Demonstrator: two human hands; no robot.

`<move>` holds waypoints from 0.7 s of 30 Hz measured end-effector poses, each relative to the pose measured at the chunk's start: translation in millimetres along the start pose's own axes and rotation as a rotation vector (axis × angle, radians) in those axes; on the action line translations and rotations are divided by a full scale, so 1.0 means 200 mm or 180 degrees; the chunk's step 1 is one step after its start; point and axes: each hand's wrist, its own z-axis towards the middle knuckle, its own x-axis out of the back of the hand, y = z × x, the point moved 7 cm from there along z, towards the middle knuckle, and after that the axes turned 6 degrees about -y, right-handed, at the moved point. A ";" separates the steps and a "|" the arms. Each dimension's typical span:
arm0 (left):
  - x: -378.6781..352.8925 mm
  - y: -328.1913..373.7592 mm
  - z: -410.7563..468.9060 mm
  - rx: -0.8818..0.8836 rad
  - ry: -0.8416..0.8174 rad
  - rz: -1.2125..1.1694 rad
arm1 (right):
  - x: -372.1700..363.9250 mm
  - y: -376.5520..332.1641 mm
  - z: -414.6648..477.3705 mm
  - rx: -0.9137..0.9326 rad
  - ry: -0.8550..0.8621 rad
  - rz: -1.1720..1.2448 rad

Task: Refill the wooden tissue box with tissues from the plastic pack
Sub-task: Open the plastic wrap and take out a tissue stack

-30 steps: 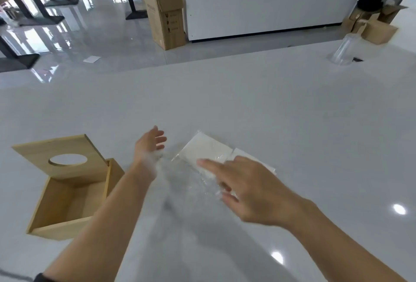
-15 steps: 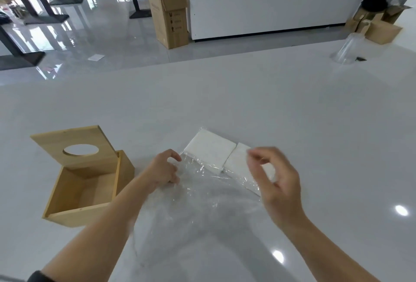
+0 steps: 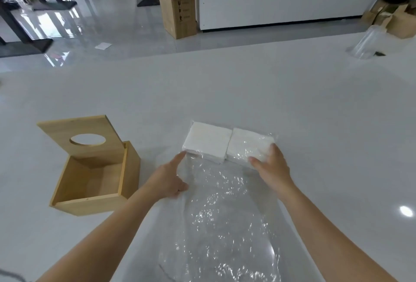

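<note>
- Because the wooden tissue box (image 3: 94, 169) stands on the desk (image 3: 292, 106) to your left with its holed lid (image 3: 83, 137) tipped back and its inside bare, it is ready to receive; nothing needs moving there first.
- Your right hand (image 3: 273, 166) lies over the right stack of tissues (image 3: 247, 146), fingers spread and pressing down through the film. That grip is a flat pin rather than a closed grasp, and I judge it serves to stop the stacks sliding.
- Your left hand (image 3: 170, 179) is mostly open, one finger stretched to the near corner of the left stack (image 3: 207, 141); it has hold of nothing that I can make out, though the heel rests on the film.
- Both stacks sit side by side at the far end of the plastic pack (image 3: 220, 214), whose loose, crinkled length trails back towards you between your arms.
- Film this slack will probably drag, so expect the tissues to catch as they come out.
</note>
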 end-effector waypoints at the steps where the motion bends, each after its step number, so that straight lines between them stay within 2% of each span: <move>1: -0.01 0.02 -0.01 0.0018 -0.0010 -0.0005 | 0.00 -0.02 0.04 0.0086 -0.0032 -0.0074; 7: -0.07 0.08 -0.02 0.0063 -0.0048 0.0289 | 0.02 -0.12 0.19 0.0333 -0.0395 -0.0252; 12: -0.07 0.07 -0.01 0.0214 0.0066 0.0356 | 0.03 -0.16 0.23 0.0487 -0.0396 -0.0621; 14: -0.05 0.07 -0.04 0.0326 0.0305 0.0724 | 0.05 -0.17 0.22 0.0515 -0.0216 -0.0851; 16: -0.03 0.12 -0.09 0.0327 0.0820 0.1670 | 0.07 -0.17 0.20 0.0600 0.0058 -0.0834; 17: -0.03 0.18 -0.13 0.0054 0.1134 0.2028 | 0.08 -0.18 0.19 0.0675 0.0204 -0.0792; 18: -0.06 0.25 -0.17 -0.0426 0.1339 0.2077 | 0.09 -0.18 0.17 0.0750 0.0343 -0.0747; 19: -0.10 0.30 -0.20 -0.0890 0.1213 0.1922 | 0.10 -0.19 0.16 0.0793 0.0451 -0.0709; 21: -0.27 0.35 -0.26 -0.1426 0.0308 0.1891 | 0.11 -0.19 0.13 0.0783 0.0539 -0.0631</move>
